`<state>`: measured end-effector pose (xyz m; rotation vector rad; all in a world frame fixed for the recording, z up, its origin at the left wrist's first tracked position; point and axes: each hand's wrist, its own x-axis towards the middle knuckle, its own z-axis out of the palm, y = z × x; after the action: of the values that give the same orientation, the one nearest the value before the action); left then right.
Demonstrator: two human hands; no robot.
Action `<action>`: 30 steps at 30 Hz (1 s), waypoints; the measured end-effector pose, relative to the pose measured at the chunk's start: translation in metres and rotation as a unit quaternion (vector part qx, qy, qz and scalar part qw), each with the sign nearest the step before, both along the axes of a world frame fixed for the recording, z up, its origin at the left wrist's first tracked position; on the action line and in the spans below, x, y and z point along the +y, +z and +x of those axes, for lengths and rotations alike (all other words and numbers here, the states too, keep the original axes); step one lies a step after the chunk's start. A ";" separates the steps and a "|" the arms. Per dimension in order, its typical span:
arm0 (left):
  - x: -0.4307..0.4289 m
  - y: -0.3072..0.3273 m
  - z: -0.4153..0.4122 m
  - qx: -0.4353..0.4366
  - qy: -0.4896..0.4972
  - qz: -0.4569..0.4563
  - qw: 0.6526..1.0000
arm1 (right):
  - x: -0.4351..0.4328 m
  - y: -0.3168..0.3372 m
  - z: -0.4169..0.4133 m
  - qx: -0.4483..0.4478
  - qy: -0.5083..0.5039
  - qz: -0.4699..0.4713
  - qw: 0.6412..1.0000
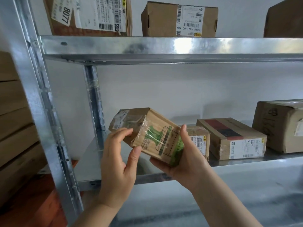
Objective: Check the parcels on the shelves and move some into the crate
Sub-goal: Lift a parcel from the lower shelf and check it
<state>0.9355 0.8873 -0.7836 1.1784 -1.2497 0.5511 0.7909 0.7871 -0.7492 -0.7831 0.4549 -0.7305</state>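
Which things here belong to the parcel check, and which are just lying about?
Job: held parcel, in left hand and right hand; small parcel; red-striped parcel; 8077 parcel; shelf.
Lying about: stacked boxes at left; wall; floor.

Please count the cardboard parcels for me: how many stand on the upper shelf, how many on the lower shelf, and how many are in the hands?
Upper-shelf parcels: 3
Lower-shelf parcels: 3
Held parcel, between left hand and right hand: 1
Total: 7
Blurred brown stack at the left edge: not counted.
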 end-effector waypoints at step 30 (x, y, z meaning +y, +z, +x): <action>0.043 0.061 0.094 0.483 -0.119 0.175 0.850 | -0.019 0.004 -0.028 0.016 0.065 0.000 0.998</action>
<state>1.0298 0.9304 -0.7230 1.3114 -0.5860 -0.4694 0.7625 0.7685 -0.7451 -0.8178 0.4282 -0.5968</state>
